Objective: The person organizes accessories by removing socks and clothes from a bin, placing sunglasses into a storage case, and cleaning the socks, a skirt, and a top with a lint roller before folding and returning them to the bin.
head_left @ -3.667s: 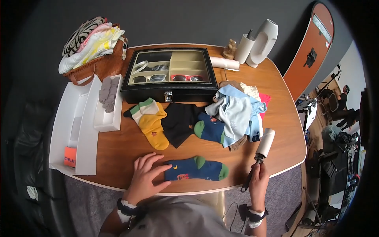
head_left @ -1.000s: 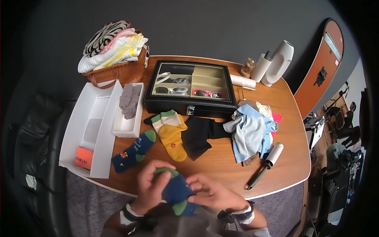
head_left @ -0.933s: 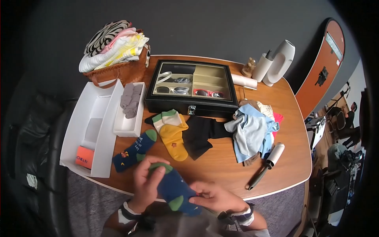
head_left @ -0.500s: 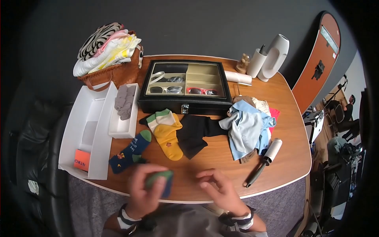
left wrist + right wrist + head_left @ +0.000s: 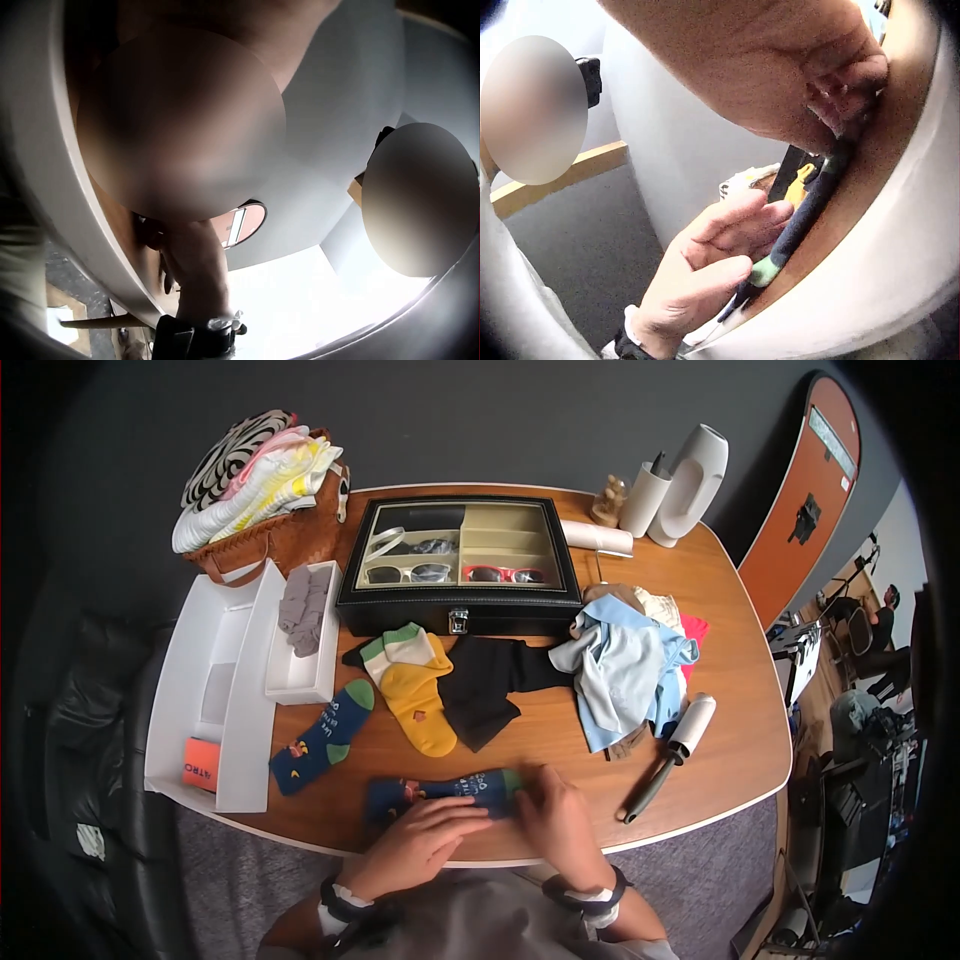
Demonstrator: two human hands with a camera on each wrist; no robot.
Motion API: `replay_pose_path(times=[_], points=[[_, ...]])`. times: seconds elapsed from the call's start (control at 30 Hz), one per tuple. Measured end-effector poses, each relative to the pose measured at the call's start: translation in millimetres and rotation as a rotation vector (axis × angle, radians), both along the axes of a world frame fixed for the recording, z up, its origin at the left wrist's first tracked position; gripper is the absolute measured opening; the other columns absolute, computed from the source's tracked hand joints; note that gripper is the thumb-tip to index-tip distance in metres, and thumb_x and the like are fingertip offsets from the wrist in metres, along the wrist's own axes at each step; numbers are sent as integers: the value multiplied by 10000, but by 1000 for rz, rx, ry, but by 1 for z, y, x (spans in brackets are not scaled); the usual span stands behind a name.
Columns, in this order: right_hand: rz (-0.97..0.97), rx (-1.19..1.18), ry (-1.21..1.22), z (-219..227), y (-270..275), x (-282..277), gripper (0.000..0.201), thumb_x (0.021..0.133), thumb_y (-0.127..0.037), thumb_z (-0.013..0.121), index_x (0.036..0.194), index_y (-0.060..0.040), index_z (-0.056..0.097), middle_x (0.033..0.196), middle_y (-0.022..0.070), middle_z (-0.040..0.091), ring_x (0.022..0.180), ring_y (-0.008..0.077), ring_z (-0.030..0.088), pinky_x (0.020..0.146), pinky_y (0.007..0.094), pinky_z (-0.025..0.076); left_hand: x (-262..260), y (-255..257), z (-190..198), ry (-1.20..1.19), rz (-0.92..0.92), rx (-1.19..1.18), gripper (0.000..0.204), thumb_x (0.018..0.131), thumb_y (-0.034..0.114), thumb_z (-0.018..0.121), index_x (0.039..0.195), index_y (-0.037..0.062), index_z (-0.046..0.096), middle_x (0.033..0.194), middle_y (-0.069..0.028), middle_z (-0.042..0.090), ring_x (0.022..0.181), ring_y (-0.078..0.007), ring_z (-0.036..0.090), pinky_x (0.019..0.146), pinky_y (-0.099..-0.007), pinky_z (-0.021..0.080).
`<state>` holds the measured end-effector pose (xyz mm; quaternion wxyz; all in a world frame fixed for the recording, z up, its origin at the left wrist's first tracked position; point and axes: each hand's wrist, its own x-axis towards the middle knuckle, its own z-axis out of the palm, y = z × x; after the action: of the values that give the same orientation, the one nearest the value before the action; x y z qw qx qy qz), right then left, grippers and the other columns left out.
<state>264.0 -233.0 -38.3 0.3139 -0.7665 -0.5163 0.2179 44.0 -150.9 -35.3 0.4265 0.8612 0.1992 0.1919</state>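
Observation:
A navy sock [image 5: 488, 786] with a green toe lies flat near the table's front edge. Across its lower side my left hand [image 5: 418, 848] rests with fingers stretched out. My right hand [image 5: 562, 828] is at the green toe end; in the right wrist view its curled fingers and thumb pinch the tip of the sock [image 5: 804, 217]. A matching navy sock [image 5: 322, 740] lies slanted to the left. Behind are a yellow sock [image 5: 418, 705] and a black garment [image 5: 482, 690]. The left wrist view is mostly blurred, and the sock is hidden there.
White boxes [image 5: 248, 750] stand at left, one holding grey socks [image 5: 302, 610]. A black glasses case [image 5: 400, 618] sits at the back. Light blue clothing [image 5: 620, 670] is heaped at right, with a lint roller [image 5: 655, 785] in front. A brown basket [image 5: 300, 535] holds folded fabric.
The lint roller has gone from my right hand to the table. One navy sock now lies at left; the other, lifted in my left hand half a second ago, lies flat in front.

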Motion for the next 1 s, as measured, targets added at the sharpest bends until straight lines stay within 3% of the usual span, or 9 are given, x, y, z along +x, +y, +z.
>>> replay_pose_path(times=[0.23,0.33,0.4,0.43,0.47,0.53,0.77,0.87,1.0], points=[[-122,0,-175,9,-18,32,154,916,-113,686,1026,-26,622,837,239,687,763,462,663,674,529,527,-26,9,-5,106,186,309,292,868,27,732,1157,65,730,1236,-90,696,1244,-320,599,1067,-475,460],[-265,172,-285,5,-33,55,141,901,-65,712,998,6,639,788,195,668,704,324,669,645,420,517,-17,3,0,3,266,252,325,849,21,739,1171,60,709,1272,-121,669,1244,-345,591,1051,-476,463],[-529,80,-147,20,-42,66,130,939,-82,702,989,15,631,756,163,647,671,246,632,616,383,489,-17,2,-5,-12,399,259,340,843,20,740,1178,58,698,1295,-131,653,1243,-357,585,1050,-477,463],[-575,190,-256,18,-41,74,134,961,-96,692,981,16,622,745,157,640,637,230,604,598,374,468,-17,1,-8,-19,462,260,348,839,19,741,1182,57,693,1307,-136,645,1242,-363,582,1049,-478,463],[-630,94,-243,21,-46,82,201,967,-179,712,998,-10,609,765,195,640,665,372,632,641,450,487,-17,3,-13,-9,516,240,335,838,20,739,1168,50,691,1287,-131,649,1228,-363,580,1052,-474,457],[-656,-60,-305,24,-51,92,240,957,-203,729,989,-1,604,761,195,650,677,392,643,652,470,493,-20,6,-20,24,485,264,306,849,43,733,1154,56,699,1269,-125,647,1207,-359,580,1039,-478,443],[-783,-107,-422,11,-57,119,351,886,-283,793,944,23,632,837,260,706,814,455,697,732,510,530,-19,6,-13,-7,540,166,315,874,15,709,1186,34,673,1248,-148,649,1201,-357,591,1044,-441,463],[-728,-254,-453,15,-68,128,326,929,-272,738,947,48,678,889,255,733,870,482,697,754,522,533,-23,6,-18,-47,577,122,315,893,13,698,1205,29,660,1249,-161,646,1186,-355,602,1030,-432,476],[-667,-186,-308,11,-82,139,303,965,-228,682,947,74,687,746,189,679,678,325,681,636,429,517,-21,7,-16,-39,587,111,334,903,5,688,1233,25,641,1250,-168,645,1182,-352,607,1032,-421,478]])
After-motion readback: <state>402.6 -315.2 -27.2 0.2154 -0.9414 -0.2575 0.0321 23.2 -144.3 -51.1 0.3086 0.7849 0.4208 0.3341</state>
